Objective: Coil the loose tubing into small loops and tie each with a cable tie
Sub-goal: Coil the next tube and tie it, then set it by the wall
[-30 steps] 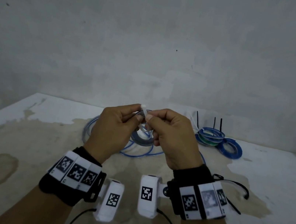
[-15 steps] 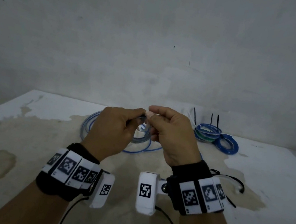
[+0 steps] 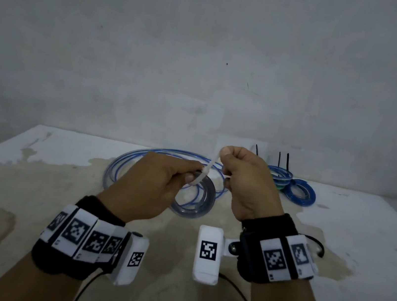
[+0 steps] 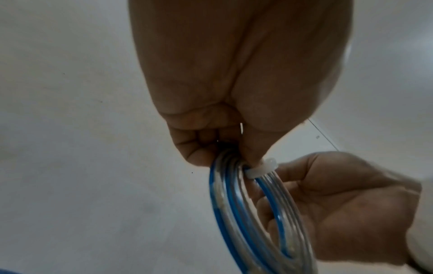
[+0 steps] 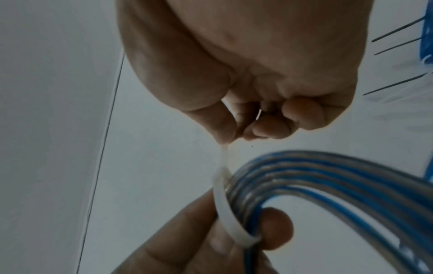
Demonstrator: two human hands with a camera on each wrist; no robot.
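My left hand (image 3: 161, 181) pinches a small coil of clear and blue tubing (image 3: 199, 202) at its top, thumb and fingers round the strands (image 4: 236, 187). A white cable tie (image 3: 205, 173) wraps the bundle beside my thumb; its head (image 4: 262, 167) sits against the strands. My right hand (image 3: 242, 175) pinches the tie's tail (image 5: 223, 157) between thumb and forefinger, up and to the right of the coil. The loop of the tie (image 5: 228, 218) is still loose around the tubing (image 5: 328, 178).
A wide loop of loose blue tubing (image 3: 122, 164) lies on the stained white table (image 3: 30, 188) behind my hands. Two tied coils (image 3: 290, 188) with black tie tails sticking up lie at the back right by the wall.
My right hand has drawn the white tie's tail up and to the right, away from the left hand. The coil has dropped lower and come into view below the left hand.
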